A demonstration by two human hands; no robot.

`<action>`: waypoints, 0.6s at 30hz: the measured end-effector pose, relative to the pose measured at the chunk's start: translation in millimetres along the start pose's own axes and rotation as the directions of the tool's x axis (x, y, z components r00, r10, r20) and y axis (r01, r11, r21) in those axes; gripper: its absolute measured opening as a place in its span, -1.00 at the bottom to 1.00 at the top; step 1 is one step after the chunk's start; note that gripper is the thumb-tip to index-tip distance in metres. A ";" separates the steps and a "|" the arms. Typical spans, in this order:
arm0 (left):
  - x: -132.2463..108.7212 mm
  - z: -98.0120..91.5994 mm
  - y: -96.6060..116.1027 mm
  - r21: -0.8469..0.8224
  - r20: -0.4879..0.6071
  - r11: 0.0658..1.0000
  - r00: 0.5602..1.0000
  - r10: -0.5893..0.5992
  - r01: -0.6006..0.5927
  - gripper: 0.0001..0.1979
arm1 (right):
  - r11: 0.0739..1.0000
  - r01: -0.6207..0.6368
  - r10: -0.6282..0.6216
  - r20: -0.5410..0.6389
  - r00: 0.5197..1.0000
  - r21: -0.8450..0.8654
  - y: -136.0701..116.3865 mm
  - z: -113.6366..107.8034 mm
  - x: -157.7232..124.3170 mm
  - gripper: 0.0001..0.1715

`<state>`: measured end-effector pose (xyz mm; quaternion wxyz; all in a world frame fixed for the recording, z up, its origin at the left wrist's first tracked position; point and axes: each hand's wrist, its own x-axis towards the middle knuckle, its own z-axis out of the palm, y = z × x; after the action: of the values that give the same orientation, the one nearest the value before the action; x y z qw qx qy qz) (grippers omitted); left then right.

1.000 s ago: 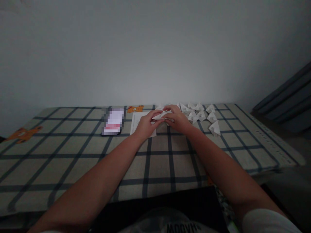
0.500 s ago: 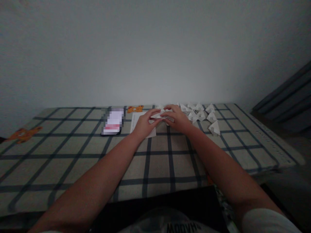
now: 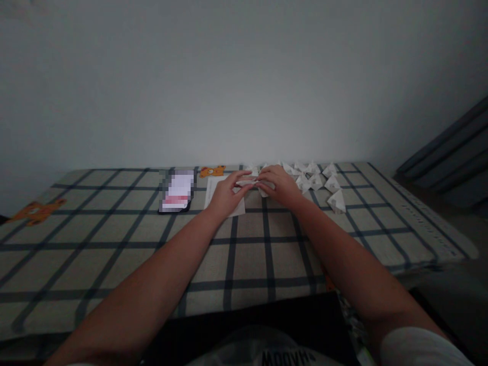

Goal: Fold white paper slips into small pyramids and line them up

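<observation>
A piece of folded white paper (image 3: pixel 247 182) is held between my two hands, just above the table. My left hand (image 3: pixel 227 194) pinches its left side, thumb below and fingers above. On the other side my right hand (image 3: pixel 281 187) grips it with thumb and curled fingers, which cover much of it. Flat white paper sheets (image 3: pixel 238 209) lie beneath and beside my left hand. To the right of my right hand stand several folded white paper shapes (image 3: pixel 314 181), pointed like little boats; the nearest of them (image 3: pixel 336 202) sits a bit apart.
A checked cloth (image 3: pixel 247 259) with orange bear prints (image 3: pixel 212 172) covers the table, which meets a plain wall (image 3: pixel 244 91) at the back. A phone (image 3: pixel 177 191) with a blurred screen lies left of the papers. Dark folds (image 3: pixel 453 157) hang at the far right.
The held paper has tilted and looks narrower, edge-on. My right fingers have drawn closer together over it. My arms and the other things have stayed in place.
</observation>
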<state>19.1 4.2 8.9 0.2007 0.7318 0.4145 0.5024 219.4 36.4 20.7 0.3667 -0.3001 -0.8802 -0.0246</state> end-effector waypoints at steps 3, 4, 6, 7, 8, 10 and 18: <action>-0.4 0.5 0.4 -0.006 0.007 1.000 1.000 -0.018 0.018 -0.64 | 0.996 -0.079 0.080 -0.010 0.997 0.037 0.5 0.8 -0.1 -0.58; -0.5 1.0 0.0 -0.017 0.001 1.000 1.000 -0.026 0.026 -0.64 | 0.994 -0.093 0.093 -0.004 0.996 0.049 0.7 1.2 -0.1 -0.56; 0.0 2.5 -1.6 -0.076 -0.020 0.996 0.998 -0.054 0.052 -0.61 | 0.994 -0.086 0.085 0.017 0.996 0.070 0.9 2.0 0.2 -0.61; 0.6 3.5 -2.6 -0.126 -0.029 0.989 0.997 -0.075 0.071 -0.58 | 0.993 -0.078 0.077 0.020 0.997 0.084 0.6 2.2 0.6 -0.64; 1.4 4.3 -3.8 -0.189 -0.037 0.978 0.994 -0.100 0.091 -0.54 | 0.992 -0.078 0.078 0.009 0.997 0.101 0.1 2.3 1.1 -0.65; 3.7 5.8 -6.4 -0.325 -0.041 0.936 0.987 -0.153 0.132 -0.46 | 0.984 -0.100 0.108 -0.041 0.993 0.148 -1.2 2.2 2.3 -0.65; 8.6 6.3 -12.9 -0.487 0.072 0.809 0.939 -0.337 0.328 -0.69 | 0.920 -0.249 0.270 -0.027 0.963 0.303 -4.2 1.5 2.7 -0.66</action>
<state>20.8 19.4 2.0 0.4613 0.5681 0.3962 0.5545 214.7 34.8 22.2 0.4371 -0.3547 -0.8135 0.1463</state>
